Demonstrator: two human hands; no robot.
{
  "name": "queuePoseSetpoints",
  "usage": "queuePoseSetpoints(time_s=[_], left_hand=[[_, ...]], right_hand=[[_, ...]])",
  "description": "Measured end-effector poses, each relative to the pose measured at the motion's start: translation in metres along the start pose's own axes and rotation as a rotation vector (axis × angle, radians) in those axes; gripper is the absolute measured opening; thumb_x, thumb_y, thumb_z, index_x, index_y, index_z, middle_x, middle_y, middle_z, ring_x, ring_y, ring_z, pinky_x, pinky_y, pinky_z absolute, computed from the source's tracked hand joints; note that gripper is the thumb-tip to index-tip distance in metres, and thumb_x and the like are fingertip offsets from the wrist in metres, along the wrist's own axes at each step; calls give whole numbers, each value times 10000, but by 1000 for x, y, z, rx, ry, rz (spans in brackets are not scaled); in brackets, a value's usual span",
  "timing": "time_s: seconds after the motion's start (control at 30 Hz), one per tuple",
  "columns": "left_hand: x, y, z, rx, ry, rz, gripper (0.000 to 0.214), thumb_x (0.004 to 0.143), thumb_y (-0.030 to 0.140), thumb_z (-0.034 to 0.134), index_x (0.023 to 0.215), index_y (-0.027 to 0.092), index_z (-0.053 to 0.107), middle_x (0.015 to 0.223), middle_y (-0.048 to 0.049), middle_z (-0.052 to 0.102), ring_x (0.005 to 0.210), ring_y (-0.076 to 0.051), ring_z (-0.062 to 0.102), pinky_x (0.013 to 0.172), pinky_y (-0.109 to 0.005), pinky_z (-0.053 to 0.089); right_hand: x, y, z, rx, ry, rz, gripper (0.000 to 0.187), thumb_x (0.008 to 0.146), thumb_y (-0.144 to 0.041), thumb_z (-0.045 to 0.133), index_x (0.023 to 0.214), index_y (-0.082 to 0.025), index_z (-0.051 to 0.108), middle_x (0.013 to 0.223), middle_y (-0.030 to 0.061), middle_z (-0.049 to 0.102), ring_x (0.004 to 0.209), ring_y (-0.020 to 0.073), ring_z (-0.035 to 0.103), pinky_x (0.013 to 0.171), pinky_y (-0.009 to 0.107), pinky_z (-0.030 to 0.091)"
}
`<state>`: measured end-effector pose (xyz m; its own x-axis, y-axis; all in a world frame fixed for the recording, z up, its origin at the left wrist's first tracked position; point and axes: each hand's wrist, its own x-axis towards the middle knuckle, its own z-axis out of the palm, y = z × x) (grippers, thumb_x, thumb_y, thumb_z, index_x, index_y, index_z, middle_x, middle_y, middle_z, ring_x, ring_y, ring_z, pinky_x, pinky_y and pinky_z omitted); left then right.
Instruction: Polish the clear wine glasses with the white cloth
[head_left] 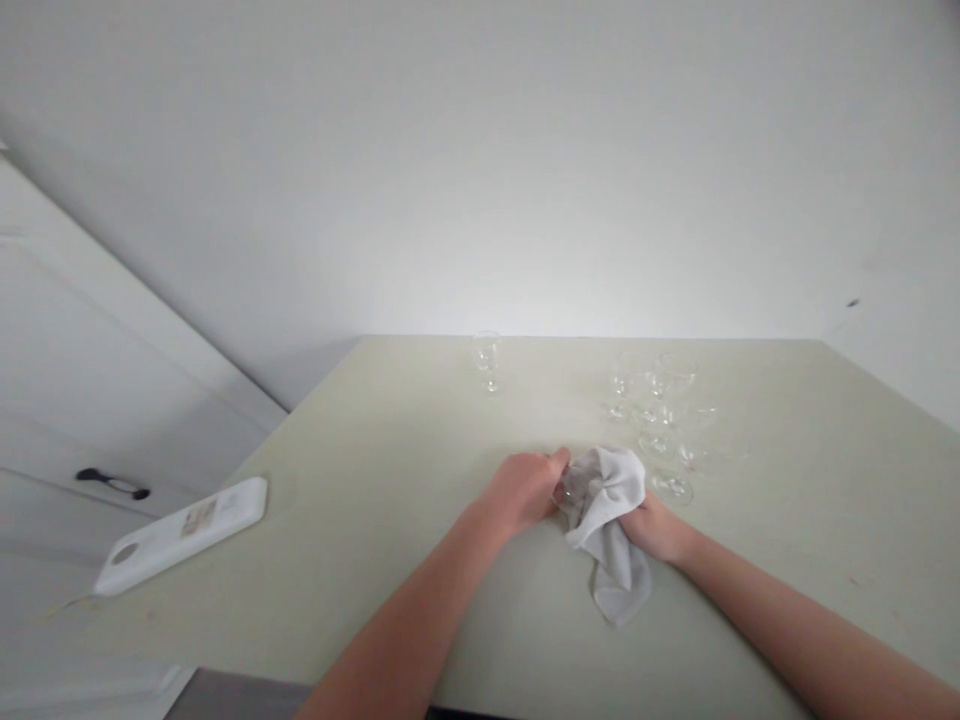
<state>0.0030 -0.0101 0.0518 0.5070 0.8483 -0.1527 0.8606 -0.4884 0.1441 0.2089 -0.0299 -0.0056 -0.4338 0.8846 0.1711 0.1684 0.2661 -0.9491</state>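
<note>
Pale table [420,560], one glass mid-wipe.
Left hand [521,492] grips glass [568,492]; right hand [654,528] clutches cloth [611,510]; cluster of glasses [664,420] waits, one glass apart [487,360].

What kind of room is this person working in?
Probably a home kitchen or dining area. Clear stemmed glasses stand on a pale green table, a white cupboard with a black handle is at the left, and both hands work a grey cloth over a glass.

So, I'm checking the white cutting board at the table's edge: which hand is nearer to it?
Left. The left hand is mid-table, apart from the white cutting board, gripping a glass. The right hand is farther off, in the grey cloth.
</note>
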Motion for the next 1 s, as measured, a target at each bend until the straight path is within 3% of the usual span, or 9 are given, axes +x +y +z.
queuePoseSetpoints(time_s=[0.2, 1.0], left_hand=[[-1, 0, 0, -37, -5, -3, 309, 882, 210, 516, 1177, 193, 605, 989, -115, 761, 935, -283, 728, 751, -336, 510], [0, -2, 5, -51, 28, 25, 305, 864, 181, 539, 1165, 172, 592, 950, -132, 746, 909, -310, 728, 752, -359, 514]], right_hand=[[-1, -4, 0, 0, -4, 37, 395, 942, -489, 568, 1092, -163, 734, 1036, 119, 779, 945, 308, 733, 874, 412, 619], [1, -13, 2, 14, 11, 25, 374, 918, -519, 581, 1012, -200, 753, 964, 96, 789, 873, 310, 724, 817, 405, 624]])
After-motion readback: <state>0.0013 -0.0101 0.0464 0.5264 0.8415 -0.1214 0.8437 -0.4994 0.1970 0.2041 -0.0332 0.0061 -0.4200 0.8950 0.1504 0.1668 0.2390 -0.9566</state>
